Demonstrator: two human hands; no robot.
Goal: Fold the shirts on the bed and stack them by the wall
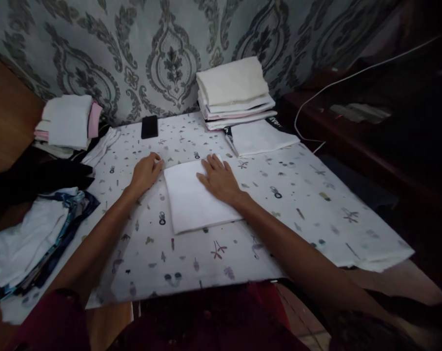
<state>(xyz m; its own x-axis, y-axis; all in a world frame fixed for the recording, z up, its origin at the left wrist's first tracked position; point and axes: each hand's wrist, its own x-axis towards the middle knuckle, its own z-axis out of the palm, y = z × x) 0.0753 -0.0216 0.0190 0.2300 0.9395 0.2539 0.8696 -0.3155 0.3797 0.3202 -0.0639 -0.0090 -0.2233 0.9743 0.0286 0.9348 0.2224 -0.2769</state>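
A folded white cloth [188, 200] lies flat in front of me on the patterned table cover [213, 263]. My right hand [221, 180] rests palm down on its upper right part, fingers stretched out and slightly spread. Just past the cloth's upper left corner is my left hand [145, 171], resting on the cover. Its fingers are loosely bent, with the thumb apart from them, and I see nothing in it.
Behind my right hand stand a stack of folded cloths [233, 87] and a white folded piece with a black band [261, 136]. A black phone [150, 127] lies at the back. More folded clothes [69, 122] and a loose clothing pile [34, 234] line the left side.
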